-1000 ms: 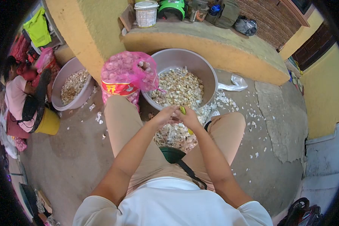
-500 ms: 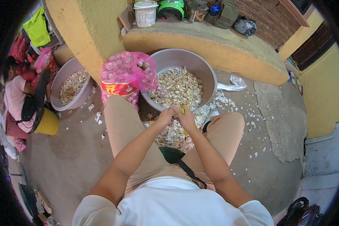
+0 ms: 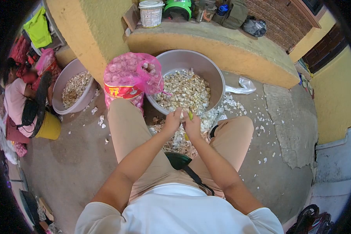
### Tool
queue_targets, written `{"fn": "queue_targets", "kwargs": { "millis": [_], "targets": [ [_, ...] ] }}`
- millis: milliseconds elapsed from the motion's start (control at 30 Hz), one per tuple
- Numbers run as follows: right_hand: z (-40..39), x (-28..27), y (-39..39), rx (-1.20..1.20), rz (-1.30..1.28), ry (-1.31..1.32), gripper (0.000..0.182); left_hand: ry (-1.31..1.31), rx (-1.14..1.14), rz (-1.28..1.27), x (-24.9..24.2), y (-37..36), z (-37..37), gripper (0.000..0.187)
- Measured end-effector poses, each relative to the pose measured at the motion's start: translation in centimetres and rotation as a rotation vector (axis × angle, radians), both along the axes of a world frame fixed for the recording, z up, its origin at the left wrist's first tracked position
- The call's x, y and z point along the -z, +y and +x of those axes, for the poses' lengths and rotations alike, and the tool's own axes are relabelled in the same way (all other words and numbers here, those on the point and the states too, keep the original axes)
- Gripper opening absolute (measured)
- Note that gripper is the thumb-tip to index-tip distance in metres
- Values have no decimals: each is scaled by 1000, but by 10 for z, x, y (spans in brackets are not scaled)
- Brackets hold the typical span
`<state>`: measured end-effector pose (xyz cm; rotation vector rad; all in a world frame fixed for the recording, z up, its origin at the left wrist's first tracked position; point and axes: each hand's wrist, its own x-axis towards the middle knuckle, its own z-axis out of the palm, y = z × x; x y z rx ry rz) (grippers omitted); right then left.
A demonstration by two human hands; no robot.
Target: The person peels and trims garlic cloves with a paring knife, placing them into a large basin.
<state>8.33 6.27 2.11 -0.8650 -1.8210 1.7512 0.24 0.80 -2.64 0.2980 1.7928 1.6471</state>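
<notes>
My left hand (image 3: 172,122) is closed on a small whitish piece of garlic (image 3: 182,116), mostly covered by the fingers. Right against it, my right hand (image 3: 192,126) is closed round a slim yellow-green tool (image 3: 190,115). One end of the tool shows above the fingers and a bit of yellow shows below; any blade is hidden. Both hands are over the near rim of a large grey basin (image 3: 218,82) that holds many loose garlic cloves (image 3: 185,89). Papery garlic skins (image 3: 179,143) are heaped beneath my hands, between my knees.
A pink net sack of garlic bulbs (image 3: 123,72) stands left of the basin. Farther left, a seated person (image 3: 17,101) is beside another basin (image 3: 58,91) of cloves and a yellow bucket (image 3: 50,126). A ledge (image 3: 206,37) at the back bears a white tub (image 3: 150,15).
My hands have shifted slightly, and the left fingers now point more upward. The garlic piece between the hands shows more clearly. The yellow-green tool stays in my right hand.
</notes>
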Motion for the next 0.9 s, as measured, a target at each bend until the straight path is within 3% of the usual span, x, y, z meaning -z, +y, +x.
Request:
{"fn": "queue_targets", "kwargs": {
  "millis": [133, 233, 333, 433, 533, 633, 733, 833, 900],
  "targets": [
    [0, 5, -1, 23, 70, 122, 26, -189, 30, 131, -16, -3, 7, 38],
    [-2, 12, 0, 163, 33, 60, 24, -457, -57, 308, -29, -2, 12, 39],
    [-4, 14, 4, 124, -168, 93, 23, -433, -30, 242, -32, -1, 10, 41],
    [-2, 0, 12, 85, -415, 83, 24, -604, 110, 338, -30, -6, -3, 39],
    [3, 4, 27, 62, -458, 134, 26, -728, 54, 409, -26, -9, -12, 38],
    [5, 10, 43, -41, -244, -175, 30, -657, -16, 411, -26, -7, -17, 34],
    [6, 26, 52, -216, 218, -392, 37, -597, -38, 323, -36, -6, -15, 30],
    [7, 54, 49, -89, 542, -429, 41, -560, 132, 292, -36, -7, -18, 25],
    [6, 46, 49, -64, 440, -445, 42, -528, 159, 317, -33, -8, -17, 22]
  ]
}}
